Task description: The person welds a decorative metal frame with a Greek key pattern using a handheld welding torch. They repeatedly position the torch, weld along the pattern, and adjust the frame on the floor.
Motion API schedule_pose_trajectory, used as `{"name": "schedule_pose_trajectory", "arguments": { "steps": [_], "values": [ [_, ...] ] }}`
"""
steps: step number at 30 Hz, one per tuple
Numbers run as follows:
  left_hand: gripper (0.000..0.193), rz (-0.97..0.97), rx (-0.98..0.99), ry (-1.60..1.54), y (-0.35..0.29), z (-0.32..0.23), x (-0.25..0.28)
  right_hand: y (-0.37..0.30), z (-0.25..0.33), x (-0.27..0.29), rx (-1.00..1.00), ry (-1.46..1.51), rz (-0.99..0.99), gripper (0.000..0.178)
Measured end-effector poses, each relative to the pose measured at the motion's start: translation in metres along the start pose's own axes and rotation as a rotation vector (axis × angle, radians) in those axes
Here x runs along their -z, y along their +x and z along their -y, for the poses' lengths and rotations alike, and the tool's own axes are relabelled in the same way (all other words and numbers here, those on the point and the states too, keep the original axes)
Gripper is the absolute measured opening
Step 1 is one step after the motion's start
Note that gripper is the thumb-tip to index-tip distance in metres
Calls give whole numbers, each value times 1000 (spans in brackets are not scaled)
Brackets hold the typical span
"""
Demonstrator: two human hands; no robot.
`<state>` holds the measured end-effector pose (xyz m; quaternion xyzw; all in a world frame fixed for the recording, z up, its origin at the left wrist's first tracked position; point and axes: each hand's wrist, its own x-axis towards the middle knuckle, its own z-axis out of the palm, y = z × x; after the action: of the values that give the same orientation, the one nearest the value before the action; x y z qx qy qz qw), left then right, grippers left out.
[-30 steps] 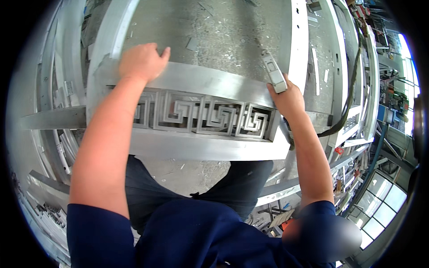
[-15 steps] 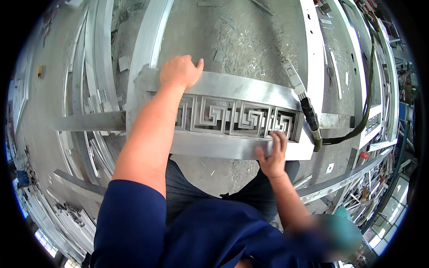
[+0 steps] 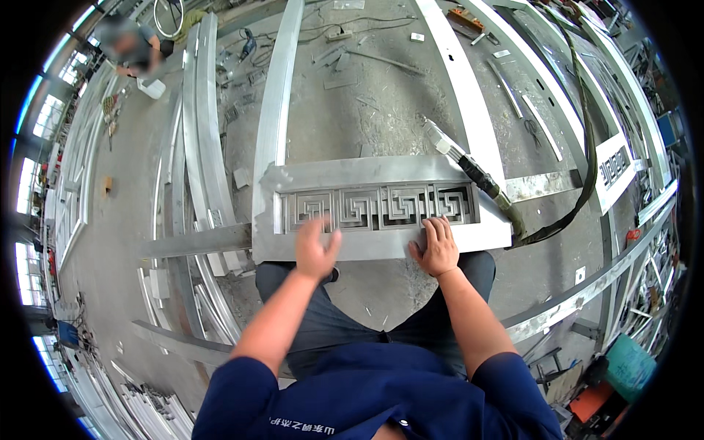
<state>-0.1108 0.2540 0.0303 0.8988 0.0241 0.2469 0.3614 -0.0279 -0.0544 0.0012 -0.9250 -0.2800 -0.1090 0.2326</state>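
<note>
In front of me lies a large metal frame with a rectangular opening at its near end. A lattice panel of squared spirals sits in that opening. My left hand, slightly blurred, is over the left part of the near rail with fingers apart and nothing in them. My right hand rests on the near rail below the right part of the lattice, fingers stretched to its edge. A welding torch with a dark cable lies across the frame's right corner, touched by neither hand.
Support bars run out to the left and right under the frame. Long metal profiles stand at the left. Another frame with a similar lattice is at the right. Scraps and a drill lie on the floor. A person crouches far left.
My left hand has come off the far rail and moved back toward me to the near rail. My right hand has settled on the near rail. The view has tilted up, showing more floor.
</note>
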Motion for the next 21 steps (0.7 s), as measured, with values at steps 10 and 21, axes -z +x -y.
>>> {"name": "schedule_pose_trajectory", "arguments": {
  "steps": [10,21],
  "values": [
    [35,634,205,-30,-131,-80,36,-40,12,25,-437,400,141,36],
    [43,876,353,36,-139,-71,4,-58,-8,-56,-1445,1786,13,57]
  ]
}}
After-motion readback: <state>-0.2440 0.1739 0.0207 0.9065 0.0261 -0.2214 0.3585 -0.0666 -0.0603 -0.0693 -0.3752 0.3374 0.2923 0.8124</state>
